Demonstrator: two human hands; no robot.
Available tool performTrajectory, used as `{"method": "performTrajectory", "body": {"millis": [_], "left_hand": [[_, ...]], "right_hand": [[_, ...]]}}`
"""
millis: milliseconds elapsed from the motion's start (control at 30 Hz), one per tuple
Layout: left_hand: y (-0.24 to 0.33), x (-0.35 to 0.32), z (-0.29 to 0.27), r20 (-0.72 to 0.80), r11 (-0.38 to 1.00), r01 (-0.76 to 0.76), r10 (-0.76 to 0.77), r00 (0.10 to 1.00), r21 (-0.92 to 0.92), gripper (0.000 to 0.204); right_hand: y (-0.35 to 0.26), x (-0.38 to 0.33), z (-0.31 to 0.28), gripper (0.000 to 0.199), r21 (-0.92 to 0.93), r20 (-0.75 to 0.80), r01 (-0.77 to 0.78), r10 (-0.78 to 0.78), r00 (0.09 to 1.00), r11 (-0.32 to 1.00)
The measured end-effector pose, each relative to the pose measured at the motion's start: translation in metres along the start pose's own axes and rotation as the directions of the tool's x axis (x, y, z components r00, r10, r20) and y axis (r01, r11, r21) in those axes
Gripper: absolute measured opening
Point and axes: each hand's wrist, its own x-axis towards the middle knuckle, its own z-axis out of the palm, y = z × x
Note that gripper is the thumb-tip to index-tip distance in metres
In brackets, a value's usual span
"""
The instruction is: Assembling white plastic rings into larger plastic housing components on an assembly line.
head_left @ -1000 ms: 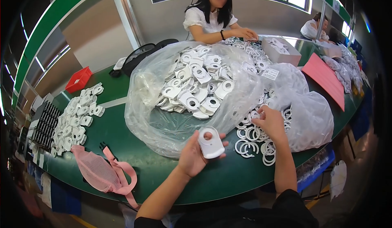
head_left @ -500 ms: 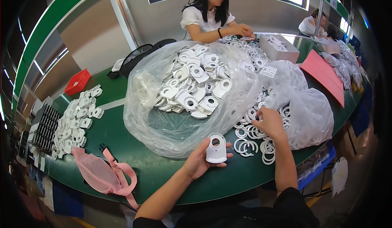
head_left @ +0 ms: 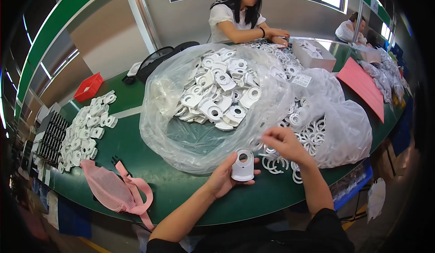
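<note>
A green worktable [head_left: 136, 139] curves across the view. On it lies a large clear plastic bag [head_left: 181, 130], opened out, holding a heap of white moulded housings [head_left: 217, 94]. To its right a second clear bag [head_left: 349, 126] covers a spread of white plastic rings [head_left: 312, 133], some spilling onto the table at its near edge. At the left edge of the table lies a row of further white housings [head_left: 84, 128], with a pink mesh pouch [head_left: 113, 192] near the front rim and a red tray [head_left: 89, 86] further back.

The left hand [head_left: 224, 180] is closed around a single white housing [head_left: 243, 164], held upright just above the table's near edge, thumb on one side and fingers behind. The right hand [head_left: 283, 142] hovers above the loose rings with fingers curled and pinched together; whether it holds a ring cannot be told.
</note>
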Motion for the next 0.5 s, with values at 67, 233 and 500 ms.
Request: {"method": "performTrajectory", "body": {"millis": [67, 233, 500], "left_hand": [[0.001, -0.001, 0.003, -0.005, 1.000, 0.001, -0.001, 1.000, -0.030, 0.052], [-0.007, 0.004, 0.000, -0.185, 0.950, -0.024, 0.086, 0.979, 0.312, 0.040], [-0.003, 0.006, 0.000, -0.254, 0.974, -0.080, 0.134, 0.958, 0.210, 0.036]], "right_hand": [[0.004, -0.001, 0.013, 0.017, 0.086, 0.170, -0.093, 0.077, 0.982, 0.992], [0.013, -0.001, 0.021, 0.020, 0.073, 0.186, -0.125, 0.109, 0.976, 0.989], [-0.002, -0.004, -0.027, 0.022, -0.045, -0.086, -0.020, 0.016, 0.996, 0.999]]}}
